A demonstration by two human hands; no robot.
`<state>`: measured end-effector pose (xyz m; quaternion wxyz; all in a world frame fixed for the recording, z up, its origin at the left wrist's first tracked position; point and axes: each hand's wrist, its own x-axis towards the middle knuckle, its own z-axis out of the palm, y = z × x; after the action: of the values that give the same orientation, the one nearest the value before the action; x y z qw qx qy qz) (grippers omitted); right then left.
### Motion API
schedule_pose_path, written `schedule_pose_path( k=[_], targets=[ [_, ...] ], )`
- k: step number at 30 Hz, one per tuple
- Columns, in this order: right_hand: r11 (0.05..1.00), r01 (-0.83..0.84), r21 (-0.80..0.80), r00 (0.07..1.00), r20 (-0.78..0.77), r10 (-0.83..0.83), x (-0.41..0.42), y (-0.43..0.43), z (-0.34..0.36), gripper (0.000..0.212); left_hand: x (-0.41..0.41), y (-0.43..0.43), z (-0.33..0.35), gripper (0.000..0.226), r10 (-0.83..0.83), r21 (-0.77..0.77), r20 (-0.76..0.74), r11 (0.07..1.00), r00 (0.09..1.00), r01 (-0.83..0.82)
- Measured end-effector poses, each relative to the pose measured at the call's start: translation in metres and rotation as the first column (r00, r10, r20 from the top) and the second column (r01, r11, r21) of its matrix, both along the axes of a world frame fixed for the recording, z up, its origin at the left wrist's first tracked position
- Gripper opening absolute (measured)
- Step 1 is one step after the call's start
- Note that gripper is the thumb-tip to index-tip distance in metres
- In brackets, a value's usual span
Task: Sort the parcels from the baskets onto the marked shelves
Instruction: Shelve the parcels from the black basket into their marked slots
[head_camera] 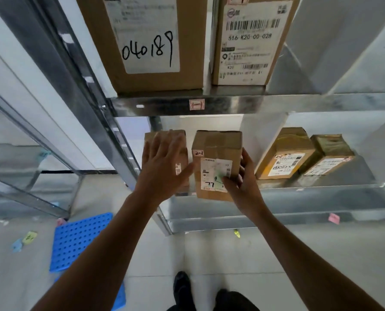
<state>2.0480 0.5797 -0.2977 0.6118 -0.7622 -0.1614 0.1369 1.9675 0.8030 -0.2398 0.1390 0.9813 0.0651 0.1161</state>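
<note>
A small brown parcel (216, 149) marked "2-1", with a white and green label, stands at the front edge of the lower metal shelf (310, 194). My right hand (243, 178) grips its right front corner, thumb over the label and fingers behind the side. To its left stands another small brown parcel (182, 173). My left hand (162, 158) lies flat against that one, fingers straight and spread.
Two yellowish parcels (285, 156) (328, 158) sit further right on the lower shelf. The upper shelf (299, 104), tagged "1-1", carries two big cartons (146, 41) (252, 37). A blue perforated basket panel (79, 241) and scattered paper tags lie on the floor at left.
</note>
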Motion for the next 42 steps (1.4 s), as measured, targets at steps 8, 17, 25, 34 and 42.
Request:
schedule_pose_path(
  k=[8, 17, 25, 34, 42],
  targets=[
    [0.986, -0.148, -0.075, 0.989, -0.027, 0.146, 0.049, 0.018, -0.029, 0.093, 0.01, 0.002, -0.016, 0.085, 0.049, 0.072, 0.01, 0.996, 0.999, -0.05],
    [0.983, -0.181, -0.045, 0.977, 0.107, 0.185, 0.053, 0.026, 0.0, 0.104, 0.01, 0.005, -0.015, 0.095, 0.049, 0.109, -0.001, 0.993, 0.999, -0.048],
    [0.931, -0.056, -0.362, 0.92, 0.344, 0.189, 0.062, 0.042, 0.032, 0.063, 0.013, 0.013, -0.019, 0.105, 0.016, 0.118, -0.053, 0.993, 0.998, -0.01],
    [0.906, -0.118, -0.406, 0.898, 0.345, 0.272, 0.067, 0.035, 0.03, 0.055, 0.013, 0.015, -0.023, 0.105, 0.008, 0.11, -0.021, 0.994, 1.0, -0.006],
    [0.878, 0.018, -0.478, 0.859, 0.457, 0.231, 0.063, 0.028, 0.024, 0.065, 0.014, 0.011, -0.021, 0.097, -0.023, 0.171, -0.008, 0.985, 1.0, 0.024]
  ],
)
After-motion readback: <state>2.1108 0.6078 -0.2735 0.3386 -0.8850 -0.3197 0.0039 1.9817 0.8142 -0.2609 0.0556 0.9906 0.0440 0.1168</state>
